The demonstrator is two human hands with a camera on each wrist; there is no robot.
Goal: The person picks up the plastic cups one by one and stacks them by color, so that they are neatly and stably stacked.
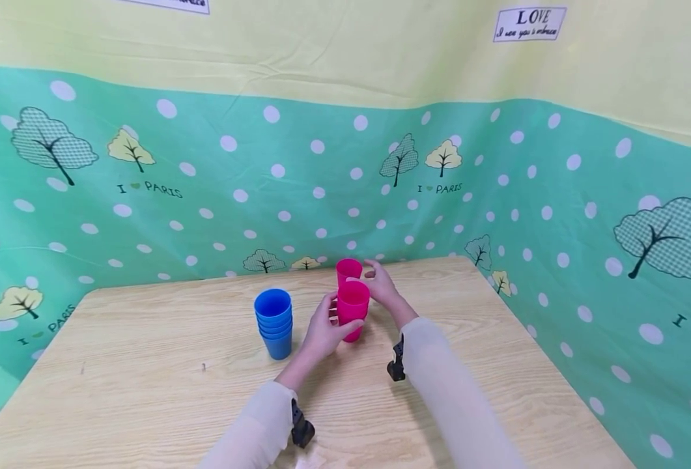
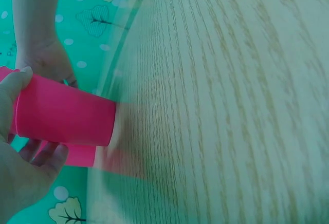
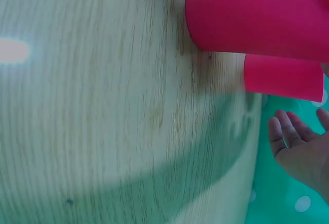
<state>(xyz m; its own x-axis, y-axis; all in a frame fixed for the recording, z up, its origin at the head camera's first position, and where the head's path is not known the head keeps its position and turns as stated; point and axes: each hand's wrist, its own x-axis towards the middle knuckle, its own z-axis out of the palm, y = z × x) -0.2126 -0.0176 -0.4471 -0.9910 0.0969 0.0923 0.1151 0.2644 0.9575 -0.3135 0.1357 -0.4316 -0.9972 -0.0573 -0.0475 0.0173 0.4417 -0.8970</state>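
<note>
Toward the back of the table stands a pink cup (image 1: 349,270), partly hidden behind a nearer pink cup (image 1: 353,296). My left hand (image 1: 324,331) grips the nearer one, thumb on the front side and fingers around the left. In the left wrist view this pink cup (image 2: 67,111) has a second rim at its top, so another cup seems nested in it. My right hand (image 1: 385,290) is beside the rear cup, on its right. In the right wrist view, the right hand's fingers (image 3: 290,131) are extended, apart from the rear pink cup (image 3: 282,77).
Left of my left hand, a stack of several blue cups (image 1: 275,326) stands upright on the wooden table (image 1: 146,391). A green and yellow printed cloth (image 1: 316,169) hangs behind the table and along its right side. Black wrist cameras sit on both sleeves.
</note>
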